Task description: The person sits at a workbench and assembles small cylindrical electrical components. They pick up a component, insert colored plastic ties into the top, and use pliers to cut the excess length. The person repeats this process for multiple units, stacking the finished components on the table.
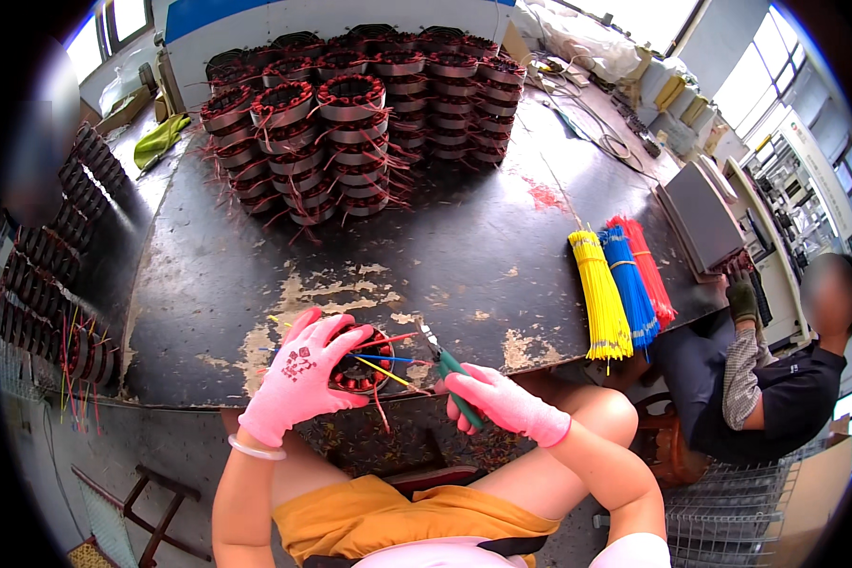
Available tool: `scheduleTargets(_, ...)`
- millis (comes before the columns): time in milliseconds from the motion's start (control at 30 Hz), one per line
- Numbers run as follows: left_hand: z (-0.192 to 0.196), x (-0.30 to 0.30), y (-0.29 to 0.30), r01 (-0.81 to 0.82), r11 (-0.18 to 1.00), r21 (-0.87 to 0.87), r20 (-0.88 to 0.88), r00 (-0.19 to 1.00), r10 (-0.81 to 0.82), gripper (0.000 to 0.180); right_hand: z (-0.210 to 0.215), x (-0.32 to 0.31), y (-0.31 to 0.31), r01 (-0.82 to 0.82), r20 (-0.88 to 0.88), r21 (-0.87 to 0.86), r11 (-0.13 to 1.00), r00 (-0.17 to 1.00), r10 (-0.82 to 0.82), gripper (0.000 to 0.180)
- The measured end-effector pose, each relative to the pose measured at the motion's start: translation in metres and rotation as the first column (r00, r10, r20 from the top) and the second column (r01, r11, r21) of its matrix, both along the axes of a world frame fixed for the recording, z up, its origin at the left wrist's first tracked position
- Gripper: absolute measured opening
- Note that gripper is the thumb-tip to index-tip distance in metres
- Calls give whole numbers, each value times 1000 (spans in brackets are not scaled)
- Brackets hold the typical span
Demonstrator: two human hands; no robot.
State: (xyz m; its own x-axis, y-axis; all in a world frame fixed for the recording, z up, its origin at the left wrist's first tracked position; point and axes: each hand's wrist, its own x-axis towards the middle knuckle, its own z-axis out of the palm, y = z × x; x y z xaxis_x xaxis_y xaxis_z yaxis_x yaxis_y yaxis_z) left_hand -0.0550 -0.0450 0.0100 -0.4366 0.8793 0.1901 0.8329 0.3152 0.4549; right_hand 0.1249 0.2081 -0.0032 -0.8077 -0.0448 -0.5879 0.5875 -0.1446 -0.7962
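Observation:
My left hand (298,381), in a pink glove, lies over a ring-shaped motor stator (358,378) at the table's near edge, fingers curved around it. Red copper windings line the ring. Red, blue and yellow lead wires (395,359) stick out of it to the right. My right hand (513,405), gloved alike, grips a pair of pliers (452,366) with green handles. Their metal jaws point up and left, close to the wire ends; whether they touch a wire I cannot tell. The stator's left side is hidden beneath my left hand.
Tall stacks of stators (350,123) stand at the table's back. Yellow (598,295), blue (629,289) and red (646,270) wire bundles lie at the right. More stators (76,227) line the left side. A co-worker (767,379) sits at the right beside a grey box (696,213).

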Motion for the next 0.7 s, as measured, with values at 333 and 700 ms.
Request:
scheduleTargets(333,-11,20,3,-249,968,-16,-122,962,245,90,6,10,26,-110,100,-183,977,987,130,58)
scheduleTargets(700,-7,19,5,-232,972,-31,-109,968,228,88,13,-9,16,-137,63,-64,989,988,141,56)
